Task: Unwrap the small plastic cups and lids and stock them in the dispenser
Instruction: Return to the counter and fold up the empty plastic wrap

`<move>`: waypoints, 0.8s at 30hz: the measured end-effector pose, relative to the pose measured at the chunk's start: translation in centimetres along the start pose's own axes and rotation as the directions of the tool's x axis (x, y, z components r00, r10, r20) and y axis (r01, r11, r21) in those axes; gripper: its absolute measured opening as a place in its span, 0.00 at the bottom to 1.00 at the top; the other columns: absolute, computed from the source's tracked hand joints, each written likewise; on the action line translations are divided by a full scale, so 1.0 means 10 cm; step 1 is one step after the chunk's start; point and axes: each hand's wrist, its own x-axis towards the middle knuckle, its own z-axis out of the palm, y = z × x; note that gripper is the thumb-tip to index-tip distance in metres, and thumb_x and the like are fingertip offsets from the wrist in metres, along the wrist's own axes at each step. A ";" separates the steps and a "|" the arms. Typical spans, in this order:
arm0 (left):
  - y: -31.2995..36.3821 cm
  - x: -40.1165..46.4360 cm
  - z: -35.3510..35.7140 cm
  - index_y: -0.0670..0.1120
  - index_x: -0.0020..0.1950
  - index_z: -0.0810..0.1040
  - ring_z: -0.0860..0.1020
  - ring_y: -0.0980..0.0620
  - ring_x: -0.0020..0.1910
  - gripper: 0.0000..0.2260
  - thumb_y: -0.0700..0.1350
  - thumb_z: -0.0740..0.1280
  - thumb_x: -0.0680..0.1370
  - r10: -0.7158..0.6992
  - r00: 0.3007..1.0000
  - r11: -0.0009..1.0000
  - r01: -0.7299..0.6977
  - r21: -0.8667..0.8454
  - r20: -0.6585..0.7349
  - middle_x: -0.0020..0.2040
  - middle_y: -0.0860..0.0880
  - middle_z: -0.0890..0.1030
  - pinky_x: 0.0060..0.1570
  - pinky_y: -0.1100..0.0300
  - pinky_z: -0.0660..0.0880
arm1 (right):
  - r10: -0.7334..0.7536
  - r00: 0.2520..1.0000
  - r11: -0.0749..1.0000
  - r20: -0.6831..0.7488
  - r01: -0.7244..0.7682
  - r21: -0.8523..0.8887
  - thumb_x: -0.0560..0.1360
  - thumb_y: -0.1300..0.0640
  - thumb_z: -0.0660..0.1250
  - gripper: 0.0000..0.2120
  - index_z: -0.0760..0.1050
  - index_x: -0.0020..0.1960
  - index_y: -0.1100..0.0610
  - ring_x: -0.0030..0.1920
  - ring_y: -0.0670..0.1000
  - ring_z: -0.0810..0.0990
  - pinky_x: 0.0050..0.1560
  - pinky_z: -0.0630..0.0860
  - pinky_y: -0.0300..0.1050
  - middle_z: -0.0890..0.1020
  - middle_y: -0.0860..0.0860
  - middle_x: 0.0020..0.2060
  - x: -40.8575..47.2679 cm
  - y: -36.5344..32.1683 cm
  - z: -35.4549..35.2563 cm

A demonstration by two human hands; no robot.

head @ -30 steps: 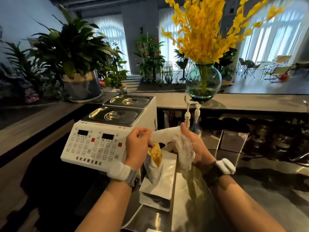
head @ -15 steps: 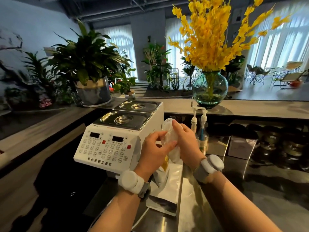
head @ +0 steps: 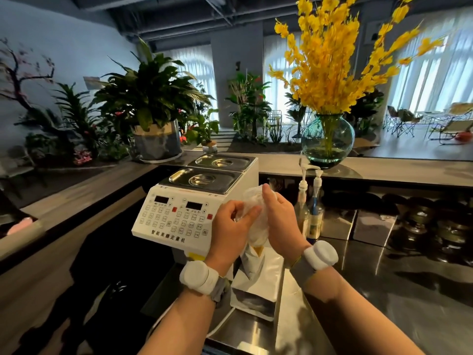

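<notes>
At the far left we see a potted plant standing on the raised counter ledge. To its right, on the steel tabletop, stands a white machine with a keypad on its sloped front and two metal lids on top.

In front of this machine we hold a clear plastic wrapper with both hands, above the tabletop. Our left hand has its fingers curled, and the thumb and forefinger pinch the left side of the wrapper. Our right hand is curled around the right side of the same wrapper, with the thumb up at its top end. We cannot tell what is inside the wrapper. Each wrist carries a white band.

Just below the hands a white paper bag stands on the tabletop. Further right are two pump bottles, and behind them, on the ledge, a green glass vase with yellow flowers.
</notes>
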 end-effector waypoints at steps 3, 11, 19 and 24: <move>0.08 -0.17 -0.09 0.53 0.57 0.77 0.80 0.54 0.53 0.14 0.55 0.73 0.75 -0.015 0.999 0.997 0.011 -0.070 -0.048 0.52 0.52 0.81 0.51 0.60 0.80 | -0.008 0.999 1.000 0.049 0.009 -0.014 0.81 0.46 0.63 0.19 0.78 0.56 0.62 0.49 0.58 0.83 0.56 0.80 0.58 0.82 0.60 0.47 -0.18 0.05 0.03; 0.08 -0.51 -0.41 0.51 0.54 0.80 0.84 0.47 0.50 0.14 0.60 0.71 0.76 -0.101 0.986 0.989 0.086 -0.120 -0.132 0.49 0.48 0.85 0.52 0.49 0.83 | -0.062 0.978 0.992 0.199 0.083 -0.097 0.81 0.49 0.64 0.13 0.80 0.51 0.58 0.39 0.45 0.84 0.39 0.80 0.38 0.85 0.47 0.36 -0.56 0.21 0.25; 0.02 -0.63 -0.84 0.46 0.49 0.81 0.84 0.49 0.48 0.10 0.53 0.69 0.80 -0.153 0.966 0.976 0.115 -0.185 -0.209 0.48 0.44 0.86 0.52 0.46 0.82 | -0.060 0.967 0.983 0.248 0.101 -0.154 0.80 0.46 0.65 0.17 0.79 0.45 0.60 0.36 0.45 0.79 0.36 0.76 0.38 0.82 0.54 0.36 -0.67 0.44 0.72; -0.18 -0.47 -1.31 0.47 0.51 0.83 0.85 0.49 0.54 0.07 0.49 0.68 0.81 -0.233 0.930 0.951 0.157 -0.266 -0.284 0.50 0.50 0.87 0.59 0.44 0.81 | 0.031 0.929 0.992 0.368 0.016 -0.123 0.82 0.53 0.63 0.12 0.78 0.43 0.55 0.34 0.37 0.82 0.34 0.76 0.32 0.83 0.40 0.32 -0.57 0.68 1.18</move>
